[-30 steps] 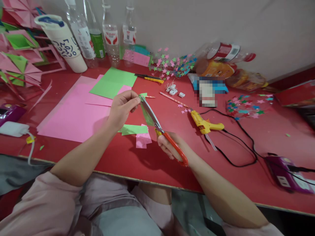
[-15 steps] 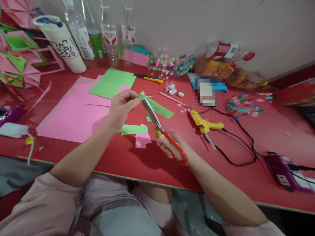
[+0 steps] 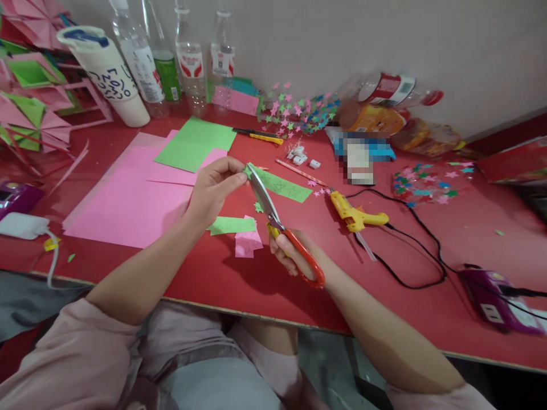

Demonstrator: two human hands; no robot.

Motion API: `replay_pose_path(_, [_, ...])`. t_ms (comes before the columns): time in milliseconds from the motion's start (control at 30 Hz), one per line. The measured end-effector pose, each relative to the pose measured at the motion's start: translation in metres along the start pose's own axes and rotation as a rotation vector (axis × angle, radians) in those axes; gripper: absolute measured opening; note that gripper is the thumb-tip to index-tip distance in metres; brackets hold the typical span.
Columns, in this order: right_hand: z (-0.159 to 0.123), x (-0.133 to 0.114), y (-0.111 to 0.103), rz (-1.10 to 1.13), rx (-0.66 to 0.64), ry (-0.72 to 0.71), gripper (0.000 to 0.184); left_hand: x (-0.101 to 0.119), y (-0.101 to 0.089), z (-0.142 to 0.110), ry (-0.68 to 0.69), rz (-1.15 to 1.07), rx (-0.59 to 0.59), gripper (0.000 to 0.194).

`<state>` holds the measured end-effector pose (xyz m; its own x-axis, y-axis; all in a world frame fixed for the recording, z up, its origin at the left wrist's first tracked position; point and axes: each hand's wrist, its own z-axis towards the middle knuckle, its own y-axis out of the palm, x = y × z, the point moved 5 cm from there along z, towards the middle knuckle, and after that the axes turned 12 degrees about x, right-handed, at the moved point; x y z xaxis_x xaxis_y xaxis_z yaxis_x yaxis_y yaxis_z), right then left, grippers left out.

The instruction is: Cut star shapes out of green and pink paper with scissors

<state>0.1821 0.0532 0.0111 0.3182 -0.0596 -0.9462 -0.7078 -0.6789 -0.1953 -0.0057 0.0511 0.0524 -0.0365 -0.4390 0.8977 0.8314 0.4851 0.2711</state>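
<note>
While the left hand [image 3: 211, 191] pinches a small green paper piece [image 3: 248, 170] between thumb and forefinger, the right hand [image 3: 294, 250] grips the scissors [image 3: 268, 203] by the orange handle, its fingers wrapped round the loops. Blade tips are at the paper, just beside the left fingertips; blades appear nearly closed. A green paper strip [image 3: 288, 188] with drawn star outlines extends rightward from behind the blades; whether it joins the pinched piece cannot be told. Green star cutouts [image 3: 258, 207] lie on the red table [image 3: 256, 290], below that strip and left of the blades. Nearer the person, a second green strip [image 3: 231, 225] overlaps pink paper scraps [image 3: 245, 246]. Left of these, pink sheets [image 3: 123, 199] lie partly behind the left forearm, with a green sheet [image 3: 192, 142] on top at their far edge. Beyond the hands: a yellow-handled utility knife [image 3: 265, 137] and a patterned pencil-like stick [image 3: 294, 169]. To the right, a yellow glue gun [image 3: 356, 216] rests near small pink stars [image 3: 321, 192], its black cord [image 3: 440, 250] looping across the surface.
</note>
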Motion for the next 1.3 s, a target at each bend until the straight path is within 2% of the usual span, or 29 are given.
replay_pose_path(200, [-0.001,-0.002,0.001,0.01,0.011,0.011,0.051,0.0,-0.001,0.0,-0.009,0.003,0.005,0.006])
replay_pose_path(567, [-0.004,-0.004,0.005,-0.008,0.09,0.117,0.038,-0.004,0.0,-0.002,-0.042,-0.019,0.041,0.006])
replay_pose_path(1033, [-0.005,-0.008,0.006,0.022,0.091,0.112,0.035,-0.006,0.001,-0.002,-0.053,-0.033,0.043,0.003])
replay_pose_path(1300, [-0.003,-0.009,0.004,0.058,0.123,0.068,0.033,-0.01,0.0,-0.003,-0.157,-0.049,0.073,0.004])
